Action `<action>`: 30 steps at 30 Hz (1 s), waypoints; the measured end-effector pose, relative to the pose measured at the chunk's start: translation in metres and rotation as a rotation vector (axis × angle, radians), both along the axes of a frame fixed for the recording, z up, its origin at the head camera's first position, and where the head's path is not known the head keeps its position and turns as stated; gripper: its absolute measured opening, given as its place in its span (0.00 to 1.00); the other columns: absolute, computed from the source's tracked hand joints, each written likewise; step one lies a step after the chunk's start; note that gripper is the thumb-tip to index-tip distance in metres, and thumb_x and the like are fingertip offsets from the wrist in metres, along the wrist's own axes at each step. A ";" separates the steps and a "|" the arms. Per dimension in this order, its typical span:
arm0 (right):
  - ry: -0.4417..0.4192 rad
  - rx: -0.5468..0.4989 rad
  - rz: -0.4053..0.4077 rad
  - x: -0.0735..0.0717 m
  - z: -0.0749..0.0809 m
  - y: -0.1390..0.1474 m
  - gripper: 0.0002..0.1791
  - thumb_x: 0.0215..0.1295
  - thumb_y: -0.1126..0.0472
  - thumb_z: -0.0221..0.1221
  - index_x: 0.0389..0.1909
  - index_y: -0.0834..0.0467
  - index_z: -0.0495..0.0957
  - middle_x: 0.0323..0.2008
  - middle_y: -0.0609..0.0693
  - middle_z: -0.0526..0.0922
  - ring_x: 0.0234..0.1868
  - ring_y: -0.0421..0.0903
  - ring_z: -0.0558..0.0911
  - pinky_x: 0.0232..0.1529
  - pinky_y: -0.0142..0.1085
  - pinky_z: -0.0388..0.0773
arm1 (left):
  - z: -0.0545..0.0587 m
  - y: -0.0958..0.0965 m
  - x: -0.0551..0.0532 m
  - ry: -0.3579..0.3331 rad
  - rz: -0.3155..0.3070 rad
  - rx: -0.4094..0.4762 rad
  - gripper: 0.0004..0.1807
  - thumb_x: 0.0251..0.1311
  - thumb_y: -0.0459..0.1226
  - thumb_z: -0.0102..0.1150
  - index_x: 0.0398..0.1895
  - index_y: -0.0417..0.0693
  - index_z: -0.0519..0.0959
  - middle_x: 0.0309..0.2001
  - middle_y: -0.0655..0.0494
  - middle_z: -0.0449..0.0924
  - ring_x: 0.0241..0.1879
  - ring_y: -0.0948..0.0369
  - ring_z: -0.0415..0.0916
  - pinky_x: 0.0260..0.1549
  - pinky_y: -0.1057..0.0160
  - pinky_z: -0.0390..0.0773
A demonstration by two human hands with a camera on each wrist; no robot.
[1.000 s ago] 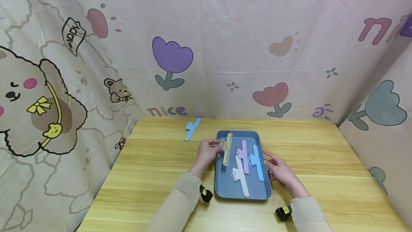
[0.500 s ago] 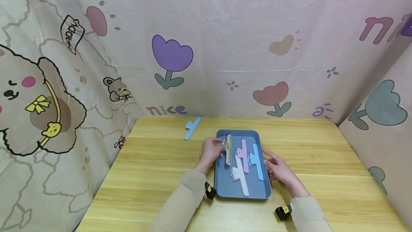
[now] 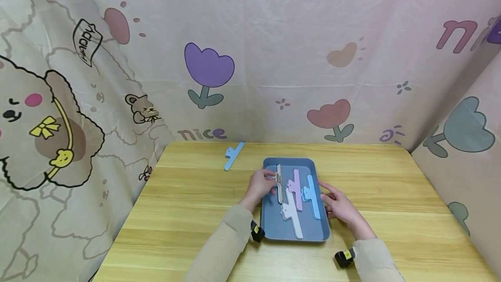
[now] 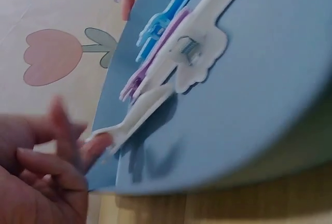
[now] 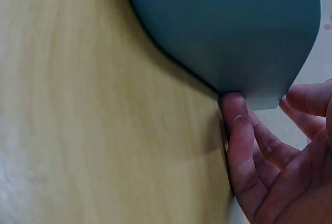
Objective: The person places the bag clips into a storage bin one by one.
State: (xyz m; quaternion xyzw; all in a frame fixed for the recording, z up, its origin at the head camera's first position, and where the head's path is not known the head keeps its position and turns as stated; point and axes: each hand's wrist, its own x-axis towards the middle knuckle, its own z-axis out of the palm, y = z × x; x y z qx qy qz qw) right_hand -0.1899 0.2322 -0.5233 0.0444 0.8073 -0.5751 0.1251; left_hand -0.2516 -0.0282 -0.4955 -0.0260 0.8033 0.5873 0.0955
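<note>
My left hand (image 3: 259, 185) pinches the tab of a pale bag clip with a gold-patterned bar (image 3: 280, 193), turned on edge at the left side of the blue-grey tray (image 3: 272, 227). In the left wrist view, that clip (image 4: 142, 111) slants with its far end low in the tray, beside the others. My right hand (image 3: 341, 207) holds the tray's right side, thumb at the rim and fingers curled against the outer wall in the right wrist view. Inside lie a lilac clip (image 3: 297, 190), a light blue clip (image 3: 312, 201) and a white clip (image 3: 294, 221).
Another blue clip (image 3: 234, 156) lies on the wooden table (image 3: 188, 212), behind and left of the tray. A printed cloth (image 3: 270, 55) hangs along the back and both sides. Black wrist cameras show near both cuffs.
My left hand has shifted slightly right with the gold-patterned clip, which has turned from showing its flat face to standing on edge, lower in the tray. My right hand stays put.
</note>
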 end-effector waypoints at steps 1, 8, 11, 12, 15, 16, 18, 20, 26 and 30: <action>0.000 -0.002 0.000 0.000 0.000 0.000 0.29 0.76 0.63 0.48 0.75 0.53 0.58 0.50 0.64 0.77 0.29 0.50 0.79 0.28 0.43 0.80 | 0.000 -0.001 0.000 -0.011 -0.026 0.006 0.15 0.61 0.27 0.62 0.52 0.34 0.79 0.32 0.50 0.83 0.15 0.60 0.76 0.25 0.58 0.82; -0.001 -0.009 0.006 0.000 -0.001 0.000 0.29 0.76 0.63 0.48 0.75 0.53 0.58 0.49 0.63 0.77 0.29 0.50 0.79 0.28 0.44 0.80 | 0.001 -0.009 0.003 -0.067 -0.174 0.028 0.22 0.62 0.29 0.62 0.59 0.35 0.75 0.38 0.48 0.83 0.21 0.56 0.82 0.16 0.67 0.74; 0.003 -0.007 0.010 0.000 -0.001 0.000 0.29 0.76 0.63 0.48 0.75 0.53 0.57 0.50 0.64 0.77 0.29 0.51 0.79 0.29 0.44 0.80 | 0.004 -0.013 0.004 -0.092 -0.196 0.036 0.26 0.62 0.30 0.61 0.64 0.38 0.71 0.43 0.44 0.83 0.23 0.55 0.83 0.15 0.68 0.74; 0.004 -0.008 0.009 0.000 -0.001 0.000 0.29 0.76 0.63 0.48 0.75 0.53 0.57 0.50 0.64 0.77 0.29 0.51 0.79 0.29 0.44 0.81 | 0.005 -0.014 0.005 -0.101 -0.194 0.042 0.27 0.63 0.30 0.61 0.66 0.39 0.70 0.45 0.43 0.82 0.24 0.54 0.83 0.16 0.68 0.75; 0.011 -0.012 0.013 0.001 -0.001 0.000 0.29 0.76 0.64 0.48 0.75 0.54 0.57 0.50 0.65 0.77 0.29 0.51 0.79 0.29 0.44 0.81 | 0.006 -0.018 0.007 -0.104 -0.191 0.054 0.29 0.63 0.30 0.61 0.68 0.39 0.68 0.52 0.39 0.79 0.26 0.53 0.84 0.19 0.66 0.79; 0.012 -0.014 0.014 0.001 -0.001 0.000 0.29 0.76 0.64 0.48 0.75 0.54 0.57 0.50 0.65 0.77 0.29 0.51 0.79 0.28 0.44 0.81 | 0.007 -0.020 0.007 -0.103 -0.189 0.060 0.29 0.63 0.30 0.60 0.68 0.39 0.67 0.54 0.38 0.78 0.26 0.53 0.84 0.20 0.65 0.79; 0.012 -0.015 0.015 0.001 -0.001 0.001 0.29 0.76 0.64 0.48 0.75 0.54 0.57 0.50 0.64 0.77 0.29 0.51 0.79 0.28 0.44 0.81 | 0.007 -0.023 0.008 -0.095 -0.188 0.064 0.29 0.64 0.30 0.60 0.68 0.39 0.68 0.55 0.38 0.78 0.27 0.53 0.84 0.22 0.64 0.80; 0.010 -0.015 0.017 0.001 0.000 0.001 0.29 0.76 0.64 0.48 0.76 0.54 0.57 0.49 0.64 0.77 0.29 0.51 0.79 0.28 0.44 0.81 | 0.009 -0.027 0.009 -0.066 -0.189 0.051 0.27 0.63 0.30 0.60 0.66 0.38 0.70 0.51 0.39 0.80 0.27 0.53 0.83 0.22 0.63 0.81; 0.008 -0.006 0.015 0.001 0.001 0.000 0.29 0.76 0.63 0.48 0.75 0.53 0.57 0.49 0.64 0.77 0.29 0.51 0.79 0.29 0.44 0.80 | 0.011 -0.045 0.005 0.031 -0.158 0.001 0.20 0.64 0.30 0.60 0.58 0.34 0.74 0.39 0.44 0.81 0.27 0.54 0.81 0.26 0.56 0.81; 0.008 -0.006 0.012 0.001 0.001 0.000 0.29 0.76 0.63 0.49 0.75 0.53 0.58 0.49 0.63 0.77 0.29 0.51 0.79 0.28 0.44 0.80 | 0.013 -0.061 0.000 0.083 -0.120 -0.023 0.18 0.63 0.30 0.59 0.56 0.35 0.76 0.36 0.47 0.81 0.31 0.47 0.82 0.26 0.55 0.80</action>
